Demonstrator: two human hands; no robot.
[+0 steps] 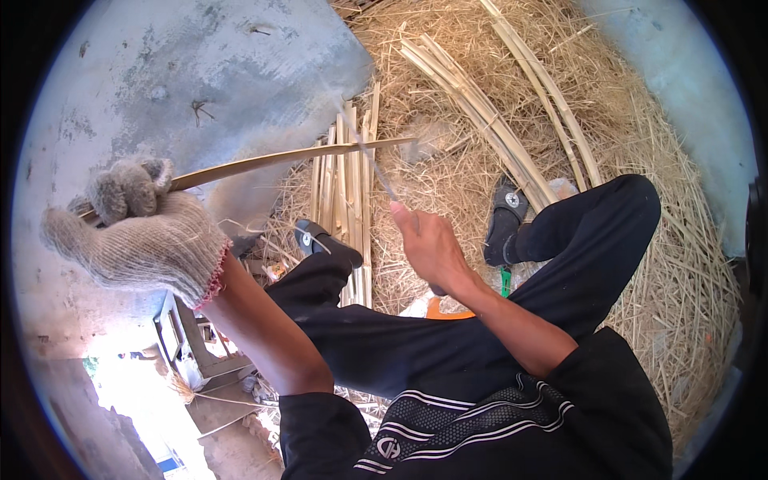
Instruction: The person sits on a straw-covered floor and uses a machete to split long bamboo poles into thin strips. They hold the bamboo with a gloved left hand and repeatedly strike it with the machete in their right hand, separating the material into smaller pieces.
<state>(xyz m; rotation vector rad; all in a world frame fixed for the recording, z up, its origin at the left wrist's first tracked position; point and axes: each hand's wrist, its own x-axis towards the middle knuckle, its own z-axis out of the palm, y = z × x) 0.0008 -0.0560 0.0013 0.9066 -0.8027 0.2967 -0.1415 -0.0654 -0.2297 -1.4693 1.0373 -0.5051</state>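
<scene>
My left hand [152, 236], in a grey knitted glove with a red cuff edge, is closed round one end of a long, slightly curved bamboo strip [264, 162]. The strip reaches out to the right, its far end over the straw. In my bare right hand [432, 246] is a knife, the fingers wrapped round its handle. The thin knife blade [374, 166] points up and to the left and crosses the strip near its far end. Motion blurs the blade tip, and whether the blade touches the strip I cannot tell.
Pale split strips [342, 180] lie by my left shoe [312, 238]. Longer strips [488, 120] run toward my right shoe [507, 204]. Straw shavings [672, 264] cover the floor. An orange object [448, 310] shows beside my leg. A grey wall [200, 72] stands at the left.
</scene>
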